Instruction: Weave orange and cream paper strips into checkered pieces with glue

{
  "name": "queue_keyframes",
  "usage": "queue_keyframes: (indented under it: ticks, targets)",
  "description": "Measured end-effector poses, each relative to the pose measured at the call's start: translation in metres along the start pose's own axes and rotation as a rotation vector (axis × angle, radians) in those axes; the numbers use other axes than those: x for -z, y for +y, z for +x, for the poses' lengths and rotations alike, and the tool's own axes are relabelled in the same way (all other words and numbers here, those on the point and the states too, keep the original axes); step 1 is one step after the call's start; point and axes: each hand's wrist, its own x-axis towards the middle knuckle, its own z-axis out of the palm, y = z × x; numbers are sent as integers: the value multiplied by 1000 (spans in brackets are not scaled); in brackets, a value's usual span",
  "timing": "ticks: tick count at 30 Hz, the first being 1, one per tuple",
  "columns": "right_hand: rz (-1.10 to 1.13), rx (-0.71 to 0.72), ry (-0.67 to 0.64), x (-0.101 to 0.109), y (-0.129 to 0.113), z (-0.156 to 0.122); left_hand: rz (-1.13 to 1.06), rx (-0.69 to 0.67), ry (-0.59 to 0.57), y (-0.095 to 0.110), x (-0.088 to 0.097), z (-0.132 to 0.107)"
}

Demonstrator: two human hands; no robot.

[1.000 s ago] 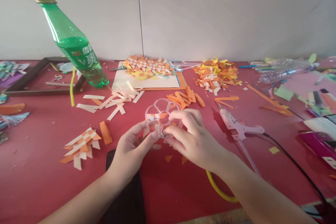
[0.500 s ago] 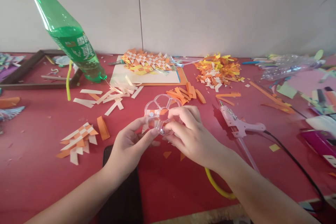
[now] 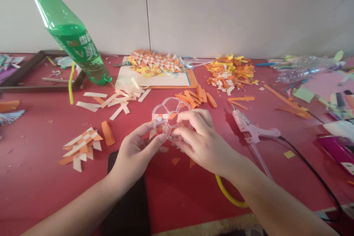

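Note:
A clear plastic flower-shaped compartment case (image 3: 163, 107) is held above the red table in the middle of the head view. My left hand (image 3: 135, 151) grips its left lower edge between thumb and fingers. Over the right side of the case, my right hand (image 3: 200, 142) has bent fingers pressed together at the lower compartments. What lies between those fingertips is hidden. One small round white piece (image 3: 159, 118) shows in a left compartment. Below my left forearm is a dark phone-like slab (image 3: 129, 202).
A green soda bottle (image 3: 74, 40) stands at the left beside a brown frame (image 3: 27, 68). Woven paper (image 3: 85, 143), white strips (image 3: 121, 99), orange strips (image 3: 193, 96) and a scrap pile (image 3: 229, 72) lie around. On the right rests a corded glue gun (image 3: 250, 129).
The view has shifted very slightly. My right fingers have moved a little at the lower compartments; both hands stay on the case.

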Motion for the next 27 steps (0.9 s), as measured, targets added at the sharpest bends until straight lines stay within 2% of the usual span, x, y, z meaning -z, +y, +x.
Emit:
queue_keyframes:
  ticks: [10, 14, 20, 27]
  targets:
    - [24, -6, -45, 0, -1, -1, -15, -32, -50, -1, 0, -1]
    - [80, -23, -3, 0, 1, -1, 0, -14, -28, -2, 0, -1]
    - [207, -67, 70, 2, 7, 2, -14, 7, 68, 1, -2, -1]
    - [265, -60, 152, -3, 12, 4, -27, -10, 1, 1, 0, 0]
